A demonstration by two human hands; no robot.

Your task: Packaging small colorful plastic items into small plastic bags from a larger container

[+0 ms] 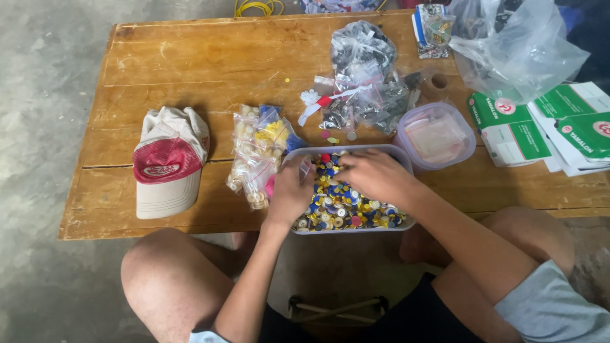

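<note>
A clear plastic tub (401, 155) full of small coloured buttons (340, 206) stands at the near edge of a low wooden table (210, 63). My left hand (291, 194) rests on the tub's left rim and appears to pinch a small clear bag. My right hand (376, 174) lies over the buttons in the tub, fingers curled down among them; what they grip is hidden.
Small bags of sorted buttons (260, 152) lie left of the tub, a red and beige cap (168, 162) further left. Behind are dark filled bags (363, 82), a clear lidded container (436, 134), a large plastic bag (518, 47) and green-white boxes (508, 127).
</note>
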